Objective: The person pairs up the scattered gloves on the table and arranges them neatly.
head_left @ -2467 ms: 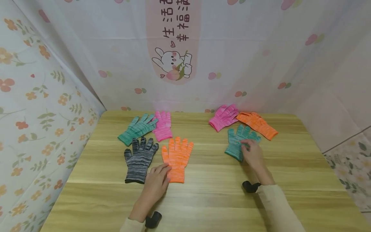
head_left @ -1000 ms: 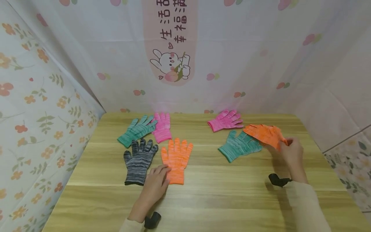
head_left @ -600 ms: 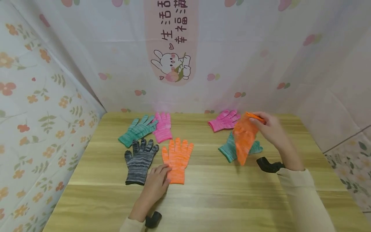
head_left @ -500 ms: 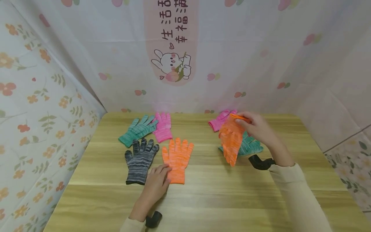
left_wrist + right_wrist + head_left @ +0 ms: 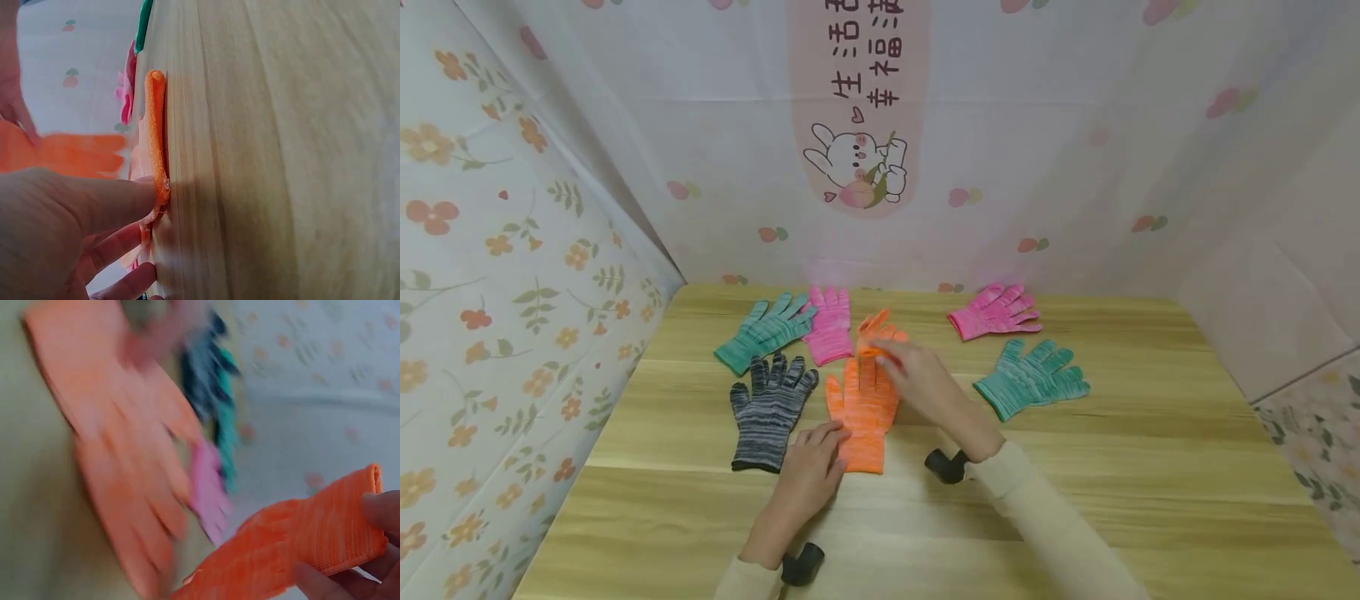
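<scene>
In the head view my right hand (image 5: 917, 375) pinches an orange knit glove (image 5: 880, 333) by its cuff, so it hangs over the fingers of a second orange glove (image 5: 861, 425) lying flat. The right wrist view shows the held glove (image 5: 281, 544) with thumb and fingers at its cuff. My left hand (image 5: 811, 467) rests at the cuff side of the flat orange glove; the left wrist view has the left thumb (image 5: 119, 203) touching that glove's edge (image 5: 156, 125). Left of it lies a grey-black glove (image 5: 770, 412).
At the back left a green glove (image 5: 763, 333) overlaps a pink glove (image 5: 829, 325). Another pink glove (image 5: 994, 312) and a green glove (image 5: 1033, 379) lie on the right of the wooden table (image 5: 1112, 500). A printed curtain (image 5: 1037, 150) hangs behind the far edge.
My right hand left the right-hand green glove, picked up the orange glove from the back right and carried it left above the flat orange one. The left hand stayed in place.
</scene>
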Motion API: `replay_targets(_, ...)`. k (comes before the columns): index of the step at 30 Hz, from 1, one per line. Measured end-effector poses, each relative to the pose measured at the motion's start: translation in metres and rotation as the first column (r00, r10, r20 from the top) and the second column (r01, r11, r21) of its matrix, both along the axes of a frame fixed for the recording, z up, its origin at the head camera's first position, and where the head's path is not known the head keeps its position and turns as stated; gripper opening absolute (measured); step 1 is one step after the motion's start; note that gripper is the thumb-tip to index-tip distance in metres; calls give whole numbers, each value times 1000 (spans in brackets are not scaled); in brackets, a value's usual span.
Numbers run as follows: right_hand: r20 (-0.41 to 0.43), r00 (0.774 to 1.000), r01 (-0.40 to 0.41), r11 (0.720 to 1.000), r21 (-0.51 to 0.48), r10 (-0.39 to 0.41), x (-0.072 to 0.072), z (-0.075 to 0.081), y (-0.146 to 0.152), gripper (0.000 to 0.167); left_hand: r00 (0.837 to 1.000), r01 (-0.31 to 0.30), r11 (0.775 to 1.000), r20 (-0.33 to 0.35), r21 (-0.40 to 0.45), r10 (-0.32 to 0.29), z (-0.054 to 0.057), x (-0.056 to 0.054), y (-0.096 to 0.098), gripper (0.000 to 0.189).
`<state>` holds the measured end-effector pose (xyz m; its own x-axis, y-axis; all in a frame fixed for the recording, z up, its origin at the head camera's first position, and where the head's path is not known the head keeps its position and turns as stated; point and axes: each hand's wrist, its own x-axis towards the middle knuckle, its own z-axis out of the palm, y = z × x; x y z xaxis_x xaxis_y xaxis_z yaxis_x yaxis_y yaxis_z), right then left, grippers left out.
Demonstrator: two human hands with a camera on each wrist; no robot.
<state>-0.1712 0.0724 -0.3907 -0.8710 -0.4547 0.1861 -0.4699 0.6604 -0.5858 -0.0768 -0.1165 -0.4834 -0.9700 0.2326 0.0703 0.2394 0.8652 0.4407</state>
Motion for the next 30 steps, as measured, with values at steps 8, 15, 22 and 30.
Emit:
replay_targets(8,132,985,-140,970,197,116,37,-56,-25,27,1000,-16,999,-19,-36,15,-1,0,4,33)
replay_targets(15,105,986,-145,979,146,130,46,-57,-19,29,999,-31,999,-42,-24,30,-1,3,1,33)
replay_targets(22,94,979,-193,967,165,179,62,-65,-17,30,999,-48,999,-23,-21,48,-2,3,-1,50)
replay_targets(30,101,971,-233,955,183,217,66,-72,-16,32,998,-67,996,17,58,66,-1,3,-2,60)
